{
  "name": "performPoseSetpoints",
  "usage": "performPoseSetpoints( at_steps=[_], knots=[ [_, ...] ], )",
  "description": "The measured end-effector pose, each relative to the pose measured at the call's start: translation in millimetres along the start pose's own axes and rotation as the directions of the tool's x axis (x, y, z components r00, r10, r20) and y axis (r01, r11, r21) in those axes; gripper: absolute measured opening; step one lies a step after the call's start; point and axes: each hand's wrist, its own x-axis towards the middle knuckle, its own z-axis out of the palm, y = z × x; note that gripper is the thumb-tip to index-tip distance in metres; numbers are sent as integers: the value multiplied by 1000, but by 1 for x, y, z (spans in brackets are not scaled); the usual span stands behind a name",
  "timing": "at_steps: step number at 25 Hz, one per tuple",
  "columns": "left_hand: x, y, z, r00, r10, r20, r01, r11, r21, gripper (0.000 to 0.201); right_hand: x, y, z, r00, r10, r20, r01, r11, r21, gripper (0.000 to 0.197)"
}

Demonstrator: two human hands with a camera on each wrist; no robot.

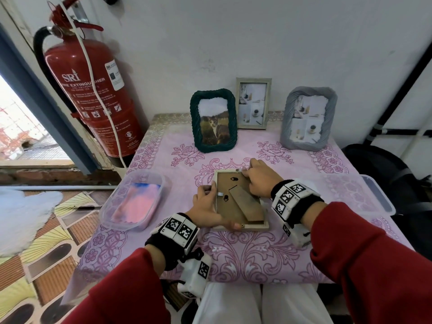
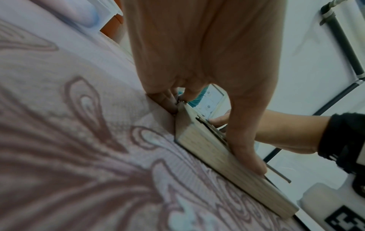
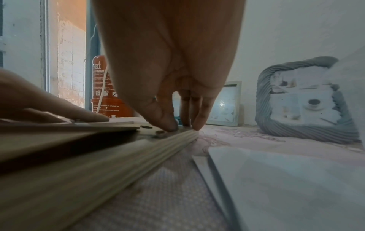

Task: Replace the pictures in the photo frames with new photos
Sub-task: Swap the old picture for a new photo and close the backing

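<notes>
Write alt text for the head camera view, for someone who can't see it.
Two hands, left hand and right hand, work on a face-down wooden frame on a pink floral tablecloth. Behind it stand a green frame, a pale frame and a grey frame.

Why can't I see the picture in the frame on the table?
The wooden photo frame lies face down: its brown backing board and stand face up.
</notes>
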Motion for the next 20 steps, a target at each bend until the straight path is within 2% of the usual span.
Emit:
performPoseSetpoints(
  at_steps=[3, 5, 8, 11, 20],
  knots=[
    [1, 0, 0, 1000, -10, -8, 10, 1000, 8, 141, 0, -1, 0, 1000, -4, -1, 4, 1000, 12, 36],
    [2, 0, 0, 1000, -10, -16, 10, 1000, 14, 140, -2, 1, 1, 1000, -22, 8, 22, 999, 36, 42],
    [3, 1, 0, 1000, -9, -19, 9, 1000, 17, 138, -7, 7, 2, 999, -14, -32, 19, 984, 177, 51],
    [2, 2, 0, 1000, -10, -24, 11, 999, 32, 138, -9, 10, 2, 997, 19, -76, 3, 962, 274, 47],
    [-1, 9, 0, 995, 20, -97, -11, 996, 89, 122, -7, 12, 8, 997, 1, -82, 20, 966, 259, 48]
  ],
)
